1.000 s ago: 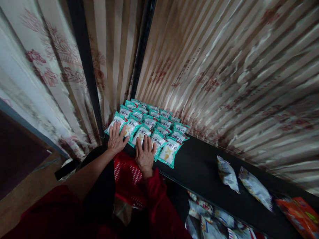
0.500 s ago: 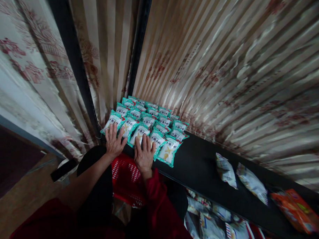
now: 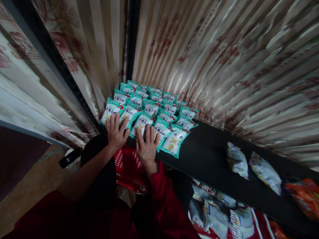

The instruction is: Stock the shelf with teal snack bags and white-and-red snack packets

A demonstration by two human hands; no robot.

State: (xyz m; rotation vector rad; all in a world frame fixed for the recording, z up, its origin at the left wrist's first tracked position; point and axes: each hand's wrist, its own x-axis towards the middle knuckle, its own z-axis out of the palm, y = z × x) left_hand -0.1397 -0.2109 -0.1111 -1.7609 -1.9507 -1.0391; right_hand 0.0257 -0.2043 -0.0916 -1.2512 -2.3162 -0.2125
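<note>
Shelf (image 3: 205,152), left end: left hand (image 3: 116,136) and right hand (image 3: 147,148), fingers spread, touch front packets (image 3: 173,141), likely keeping rows even.

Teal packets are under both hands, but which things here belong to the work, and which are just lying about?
In the work:
- left hand and right hand, at the front row
- teal packets
- black shelf under them

Apparently just lying about:
- two pale packets farther along
- orange packet

Red basket: cannot tell.
</note>
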